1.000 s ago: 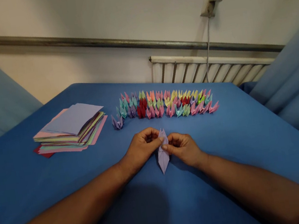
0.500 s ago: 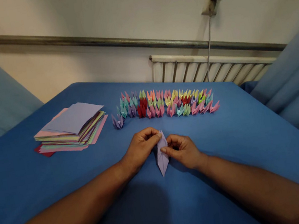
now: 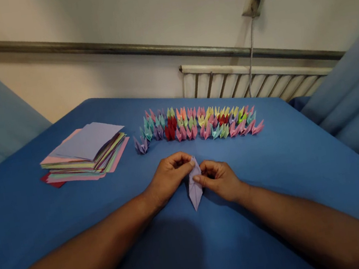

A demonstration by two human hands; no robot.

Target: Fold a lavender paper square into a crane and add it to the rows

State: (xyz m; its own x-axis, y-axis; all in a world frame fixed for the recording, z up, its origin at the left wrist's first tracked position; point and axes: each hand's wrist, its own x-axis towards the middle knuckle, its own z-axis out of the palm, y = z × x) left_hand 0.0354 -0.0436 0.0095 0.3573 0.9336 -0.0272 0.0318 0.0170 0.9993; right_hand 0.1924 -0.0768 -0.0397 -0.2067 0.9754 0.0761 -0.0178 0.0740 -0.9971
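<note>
A folded lilac origami paper (image 3: 195,194), long and diamond-shaped, is held between my two hands just above the blue-covered table (image 3: 171,257). One narrow tip points toward me, the other away. My left hand (image 3: 171,176) pinches its upper left part between thumb and fingers. On the right edge, near the middle, my right hand (image 3: 219,180) grips it with the thumb on top and the fingers curled behind. Part of the paper's far end is covered by my left thumb.
Rows of small coloured paper cranes (image 3: 192,131) stand beyond my hands. To the left lies a stack of coloured paper sheets (image 3: 89,141). Behind the table are a wall pipe (image 3: 113,49), a radiator (image 3: 225,80) and a socket with a cord (image 3: 252,2). Blue curtains (image 3: 355,94) hang at both sides.
Both hands keep the same grip on the lilac paper, and its shape looks the same. The view has shifted only very slightly.
</note>
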